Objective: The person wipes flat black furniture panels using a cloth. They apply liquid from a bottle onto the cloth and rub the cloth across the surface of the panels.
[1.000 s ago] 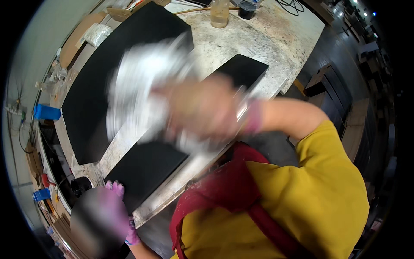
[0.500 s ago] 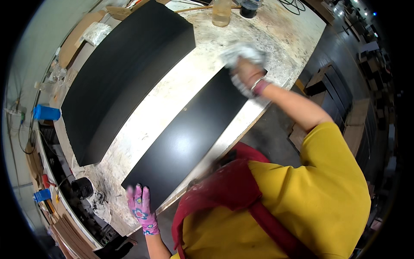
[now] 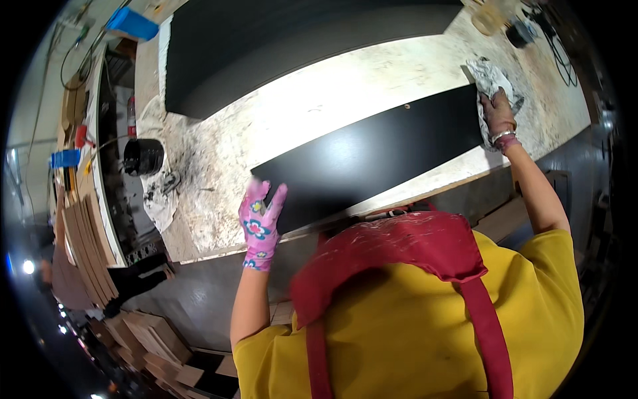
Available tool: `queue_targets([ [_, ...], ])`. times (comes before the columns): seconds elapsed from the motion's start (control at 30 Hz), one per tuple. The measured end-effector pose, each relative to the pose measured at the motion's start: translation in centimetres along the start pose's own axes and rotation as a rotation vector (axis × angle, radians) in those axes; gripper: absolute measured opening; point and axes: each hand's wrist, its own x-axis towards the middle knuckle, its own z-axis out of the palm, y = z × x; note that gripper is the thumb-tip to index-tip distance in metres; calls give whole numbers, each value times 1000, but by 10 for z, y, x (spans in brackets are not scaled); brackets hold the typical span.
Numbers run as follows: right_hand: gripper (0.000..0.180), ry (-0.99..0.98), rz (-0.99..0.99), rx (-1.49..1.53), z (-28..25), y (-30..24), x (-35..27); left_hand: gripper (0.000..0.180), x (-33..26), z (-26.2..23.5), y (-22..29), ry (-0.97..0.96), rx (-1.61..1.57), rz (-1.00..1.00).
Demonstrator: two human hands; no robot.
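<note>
Work the crumpled white cloth (image 3: 488,74) with even pressure from the right hand (image 3: 497,114), with the grip closed on its bunched folds at the right end of the slim black panel (image 3: 372,149); better to wipe in long, straight strokes and avoid snagging on corners. Brace the opposite end lightly with the pink-gloved left hand (image 3: 258,226), with fingers spread at the corner; cannot tell whether pinching the edge or merely resting there. Avoid smudging the sheen. Lies flat along the near side of the worktop (image 3: 206,229), broad face up, apart from the larger black piece (image 3: 286,40) beyond. Runs lengthwise from lower left to upper right, roughly following the near edge.
</note>
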Motion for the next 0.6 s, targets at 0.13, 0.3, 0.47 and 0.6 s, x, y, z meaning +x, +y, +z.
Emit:
queue_targets([
  [0.13,45,-596,-204,64,47,-102,-49,44,-6,23,-19,237,-228,-98],
  [0.3,24,-799,-1172,99,125,-266,-168,42,-6,27,-16,274,-261,-5],
  [0.47,39,-965,-856,149,117,-228,-100,39,2,8,-5,271,-222,22],
  [0.6,37,-575,-339,293,50,-160,-5,35,18,4,-1,146,-396,-11],
])
